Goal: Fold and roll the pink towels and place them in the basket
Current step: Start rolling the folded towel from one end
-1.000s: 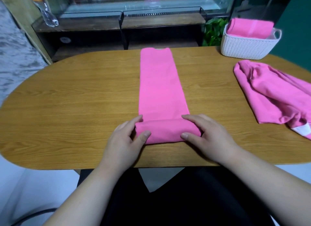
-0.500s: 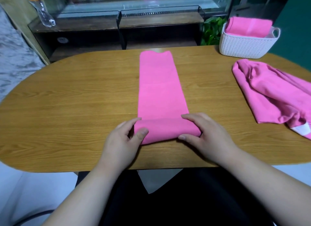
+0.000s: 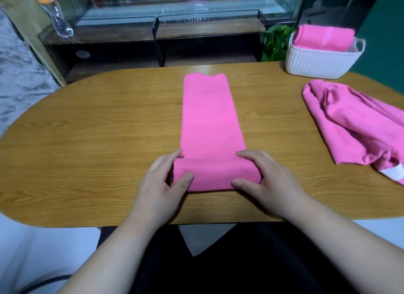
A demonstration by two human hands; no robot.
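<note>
Towel [image 3: 209, 118] lies as a long narrow strip on the bench [image 3: 98, 140], its near end rolled up. The strip's far end stops just short of the far bench edge. The roll sits near the front bench edge, with a band of wood between them.

Left hand [image 3: 161, 184] grips the roll's left end, thumb on the near side and fingers curled over the far side. Right hand [image 3: 271, 180] does the same on the right end. Both hold the towel and both wrists cross the front edge.

Left of towel is a wide stretch of bare wood out to the rounded bench end. Right of towel, bare wood runs as far as the heap [image 3: 354, 127], a loose pink towel well apart from the strip and running out of view. Basket [image 3: 317, 64], white, stands far right of towel at the back edge, near the heap but not touching it.

Counts:
- Two hands.
- One basket.
- Three pink towel lots: the strip, the heap, and folded pink [image 3: 323, 37] in the basket; how many pieces are inside, cannot tell.
- One plant [image 3: 276, 42].
- One bottle [image 3: 58, 16].

The bench is an oval wood-grain top. Beyond the towel's far end is a dark shelf [image 3: 196, 31] with glass above. The plant is beside the basket and the bottle is far left. The floor is pale.
</note>
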